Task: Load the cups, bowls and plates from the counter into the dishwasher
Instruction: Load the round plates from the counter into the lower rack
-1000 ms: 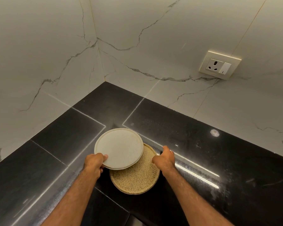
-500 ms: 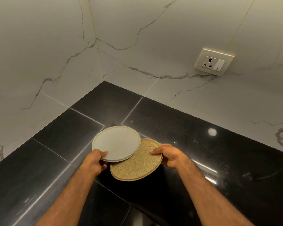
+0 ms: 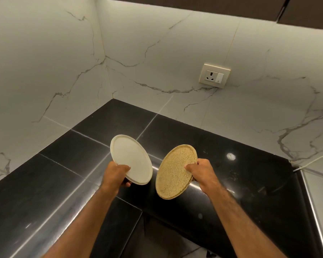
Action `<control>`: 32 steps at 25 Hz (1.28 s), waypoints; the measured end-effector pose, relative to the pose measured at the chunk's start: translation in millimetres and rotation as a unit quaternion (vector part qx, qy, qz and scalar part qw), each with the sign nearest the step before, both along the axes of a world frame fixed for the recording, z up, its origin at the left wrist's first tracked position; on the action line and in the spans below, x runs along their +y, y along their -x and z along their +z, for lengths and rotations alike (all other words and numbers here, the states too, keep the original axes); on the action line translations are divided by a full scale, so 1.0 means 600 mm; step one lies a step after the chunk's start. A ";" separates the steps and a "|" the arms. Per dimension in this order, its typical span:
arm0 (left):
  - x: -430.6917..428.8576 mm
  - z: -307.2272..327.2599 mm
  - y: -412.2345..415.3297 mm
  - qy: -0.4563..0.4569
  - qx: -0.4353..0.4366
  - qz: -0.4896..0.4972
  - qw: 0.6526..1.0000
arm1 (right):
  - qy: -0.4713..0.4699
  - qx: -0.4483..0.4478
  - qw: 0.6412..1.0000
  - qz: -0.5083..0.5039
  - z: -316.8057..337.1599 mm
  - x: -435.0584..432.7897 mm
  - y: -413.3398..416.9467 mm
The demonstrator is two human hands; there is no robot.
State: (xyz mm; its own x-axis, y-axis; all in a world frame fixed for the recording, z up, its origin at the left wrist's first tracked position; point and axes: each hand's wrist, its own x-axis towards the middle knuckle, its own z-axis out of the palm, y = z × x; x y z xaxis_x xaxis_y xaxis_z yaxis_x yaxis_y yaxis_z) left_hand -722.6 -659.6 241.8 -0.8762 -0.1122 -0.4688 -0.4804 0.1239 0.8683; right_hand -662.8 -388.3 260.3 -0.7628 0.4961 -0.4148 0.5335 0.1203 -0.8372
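Left hand (image 3: pixel 114 174) grips white plate (image 3: pixel 131 159), right hand (image 3: pixel 200 171) grips speckled plate (image 3: pixel 173 172); plates now lifted, separated.

Location: a home kitchen.

Indicators:
- A polished black stone counter (image 3: pixel 78 161) runs in an L into a corner.
- Both walls (image 3: pixel 45 62) above it are clad in large white marble-look tiles with grey veins.
- A socket (image 3: pixel 214 75) with a switch is mounted on the right-hand wall, above the counter.
- The dark underside of a cabinet (image 3: pixel 231 6) runs along the top edge.
- Tableware is present: a white plate (image 3: pixel 131 157) and a tan plate (image 3: pixel 175 172), both held above the counter.
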 end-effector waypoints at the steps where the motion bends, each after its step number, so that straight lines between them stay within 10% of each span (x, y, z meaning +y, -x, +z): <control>1: 0.011 0.007 -0.022 0.025 0.018 -0.005 1.000 | -0.043 0.008 0.999 0.008 0.006 0.002 -0.017; 10: 0.104 0.084 -0.278 0.250 0.187 -0.057 0.948 | -0.298 0.128 0.943 0.074 0.061 0.015 -0.259; 17: 0.124 0.135 -0.483 0.266 0.244 -0.085 0.929 | -0.343 0.208 0.914 0.064 0.091 -0.004 -0.446; 32: 0.035 0.165 -0.856 0.234 0.285 -0.158 0.916 | -0.409 0.096 0.908 -0.003 0.143 -0.084 -0.873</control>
